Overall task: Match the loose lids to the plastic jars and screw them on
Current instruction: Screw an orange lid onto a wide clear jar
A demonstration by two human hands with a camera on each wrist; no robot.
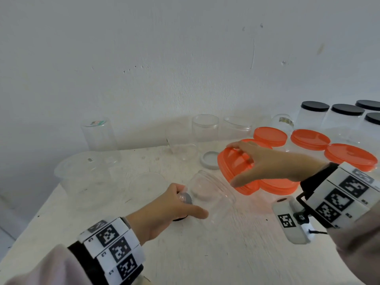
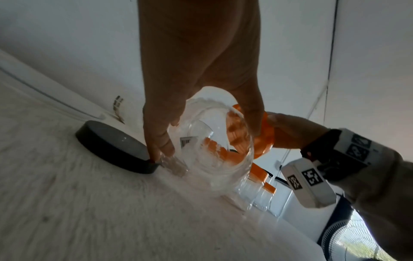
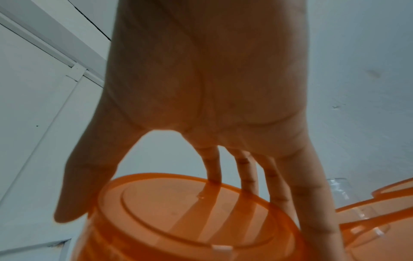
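head view, lower centre: the left hand [image 1: 170,204] grips a clear, open-mouthed plastic jar [image 1: 211,193], tilted on the white wood-grain table [image 1: 226,254], thumb on one wall and fingers on the other. a round black lid [image 2: 116,147] lies flat on the table, touching the fingertips [image 2: 156,141] at the jar's base. right of centre: the right hand [image 1: 273,163] holds a round translucent orange lid [image 1: 234,167] by its rim, tilted and raised just beside the jar mouth, thumb [image 3: 73,190] on one edge and fingers on the far edge.

open table lies in the lower middle of the head view; its left edge runs diagonally from lower left. at the right stand orange-lidded jars [image 1: 349,155], and black-lidded clear jars [image 1: 312,116] at the upper right corner, partly cut off by the frame. a row of lidless clear jars [image 1: 205,126] stands against the pale grey wall [image 1: 185,58]; a small white ring-shaped lid [image 1: 209,159] lies in front of them. wide clear tubs [image 1: 82,173] occupy the left of the table.

transparent walls blur jar outlines; the exact number of clear tubs at the left is hard to make out. both wrists carry black-and-white marker bands [image 1: 115,247].
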